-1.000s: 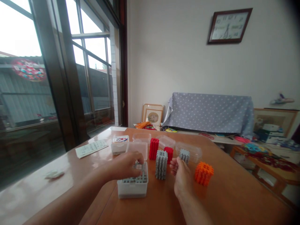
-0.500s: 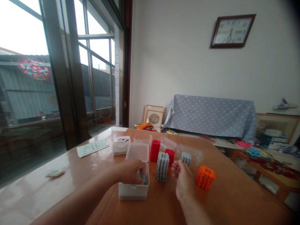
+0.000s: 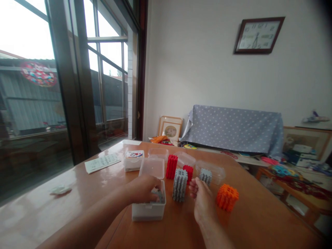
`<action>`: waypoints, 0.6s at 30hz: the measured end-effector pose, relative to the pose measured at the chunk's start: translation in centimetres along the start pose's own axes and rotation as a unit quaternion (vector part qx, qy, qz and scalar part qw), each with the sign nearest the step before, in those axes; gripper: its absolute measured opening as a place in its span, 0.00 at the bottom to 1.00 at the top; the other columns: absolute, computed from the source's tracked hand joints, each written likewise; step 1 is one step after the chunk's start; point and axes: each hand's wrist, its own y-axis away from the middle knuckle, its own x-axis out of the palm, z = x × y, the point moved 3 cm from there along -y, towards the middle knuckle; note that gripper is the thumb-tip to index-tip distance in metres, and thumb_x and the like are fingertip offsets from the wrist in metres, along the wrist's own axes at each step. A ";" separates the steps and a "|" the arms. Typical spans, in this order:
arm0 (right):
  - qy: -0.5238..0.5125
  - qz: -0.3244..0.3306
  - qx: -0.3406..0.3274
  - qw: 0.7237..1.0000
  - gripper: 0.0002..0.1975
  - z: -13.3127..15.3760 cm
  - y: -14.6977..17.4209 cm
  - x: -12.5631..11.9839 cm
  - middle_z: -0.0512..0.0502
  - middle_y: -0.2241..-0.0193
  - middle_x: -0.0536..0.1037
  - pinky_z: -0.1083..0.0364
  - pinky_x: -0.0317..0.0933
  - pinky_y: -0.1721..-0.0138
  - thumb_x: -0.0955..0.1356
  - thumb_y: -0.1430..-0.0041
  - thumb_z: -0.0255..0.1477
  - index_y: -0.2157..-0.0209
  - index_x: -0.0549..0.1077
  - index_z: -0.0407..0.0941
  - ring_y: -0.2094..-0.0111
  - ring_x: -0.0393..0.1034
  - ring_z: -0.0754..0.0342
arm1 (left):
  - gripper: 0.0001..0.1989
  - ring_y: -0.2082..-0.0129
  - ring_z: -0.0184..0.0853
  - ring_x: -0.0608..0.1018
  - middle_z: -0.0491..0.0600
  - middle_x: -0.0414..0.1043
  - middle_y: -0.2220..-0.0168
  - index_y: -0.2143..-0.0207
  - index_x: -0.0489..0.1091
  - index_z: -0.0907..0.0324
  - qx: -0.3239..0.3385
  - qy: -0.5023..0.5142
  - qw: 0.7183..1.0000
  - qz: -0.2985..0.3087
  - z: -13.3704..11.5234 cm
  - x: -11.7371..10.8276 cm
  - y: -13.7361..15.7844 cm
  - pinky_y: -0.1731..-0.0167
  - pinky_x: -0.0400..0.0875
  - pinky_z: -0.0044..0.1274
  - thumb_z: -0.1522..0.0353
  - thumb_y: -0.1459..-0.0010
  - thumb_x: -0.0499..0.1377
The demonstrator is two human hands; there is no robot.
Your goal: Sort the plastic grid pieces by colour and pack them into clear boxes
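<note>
My left hand point(image 3: 148, 188) reaches down into a white plastic box point(image 3: 148, 211), its fingers curled around grey interlocking plastic pieces point(image 3: 158, 196). The box's clear lid point(image 3: 152, 168) is raised behind it. My right hand point(image 3: 201, 197) is closed above the table, fingers pinched together; whatever they may hold is hidden. Just left of it stands a tall grey stack of interlocking pieces point(image 3: 180, 185). Behind are a tall red stack point(image 3: 171, 166) and a shorter red stack point(image 3: 188, 173). A smaller grey stack point(image 3: 205, 175) is partly covered by my right hand. An orange stack point(image 3: 227, 197) stands to the right.
Behind the stacks lie clear plastic containers point(image 3: 216, 171). A second lidded box point(image 3: 134, 160) with a printed label stands back left, near a paper sheet point(image 3: 103, 163) with writing. A small crumpled packet point(image 3: 60, 190) lies at the left on the wooden table point(image 3: 181, 228).
My left hand has shifted slightly within the box, and more of a grey piece shows at its fingers. My right hand has moved a little left. The stacks stay put.
</note>
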 end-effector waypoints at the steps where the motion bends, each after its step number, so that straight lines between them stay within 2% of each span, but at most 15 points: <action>1: -0.001 0.000 0.000 1.000 0.19 0.0 0.0 0.0 0.47 0.69 0.81 0.58 0.62 0.74 0.74 0.50 0.45 0.65 0.78 0.44 0.70 0.73 0.54 | 0.11 0.63 0.38 0.79 0.47 0.80 0.61 0.59 0.77 0.55 -0.002 0.008 1.000 -0.012 0.2 -0.1 0.1 0.66 0.67 0.23 0.66 0.47 0.62; 5: -0.003 0.001 0.002 1.000 0.18 0.1 0.1 0.1 0.47 0.69 0.81 0.59 0.61 0.74 0.74 0.49 0.44 0.65 0.78 0.44 0.70 0.73 0.54 | 0.11 0.68 0.33 0.77 0.46 0.79 0.67 0.63 0.76 0.57 -0.016 0.052 0.998 -0.039 0.4 -1.0 0.9 0.69 0.66 0.21 0.73 0.44 0.53; 11: -0.005 0.006 0.003 1.000 0.16 0.0 0.2 0.1 0.47 0.71 0.81 0.58 0.62 0.74 0.74 0.49 0.43 0.67 0.78 0.43 0.71 0.73 0.55 | 0.12 0.66 0.31 0.77 0.44 0.78 0.65 0.65 0.75 0.58 0.033 0.105 0.993 0.040 -0.9 -0.7 1.6 0.66 0.66 0.19 0.75 0.45 0.52; 18: -0.007 0.005 0.000 1.000 0.18 -0.1 0.1 0.1 0.48 0.72 0.81 0.58 0.62 0.74 0.75 0.50 0.44 0.67 0.78 0.44 0.73 0.72 0.56 | 0.12 0.66 0.32 0.77 0.44 0.79 0.64 0.63 0.76 0.57 0.002 0.081 0.995 0.051 -0.5 0.2 1.1 0.67 0.66 0.20 0.72 0.42 0.53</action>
